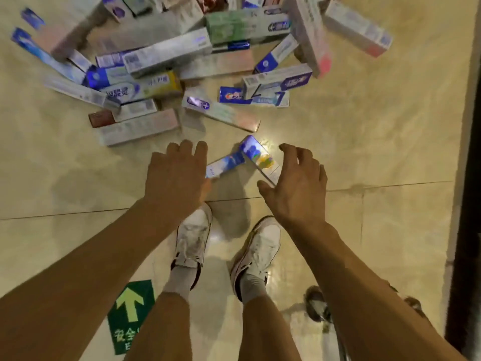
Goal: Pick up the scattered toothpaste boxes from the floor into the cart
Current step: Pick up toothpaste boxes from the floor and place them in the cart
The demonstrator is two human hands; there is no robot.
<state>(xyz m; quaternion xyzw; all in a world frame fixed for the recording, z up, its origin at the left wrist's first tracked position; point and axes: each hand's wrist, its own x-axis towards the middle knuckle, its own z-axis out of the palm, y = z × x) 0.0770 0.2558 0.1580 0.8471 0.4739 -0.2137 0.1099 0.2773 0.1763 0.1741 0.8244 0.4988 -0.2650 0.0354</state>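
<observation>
2 toothpaste boxes [256,155] on the floor [364,142] are flanked by the right hand [294,183], spread open, and the left hand [177,175], whose grip cannot be told.

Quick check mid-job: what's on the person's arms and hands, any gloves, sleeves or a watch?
Nothing is worn that shows. The forearms are uncovered right to the frame edge, with no sleeves in view. The left hand and right hand have no gloves, and no watch, bracelet or ring is visible on either.
</observation>
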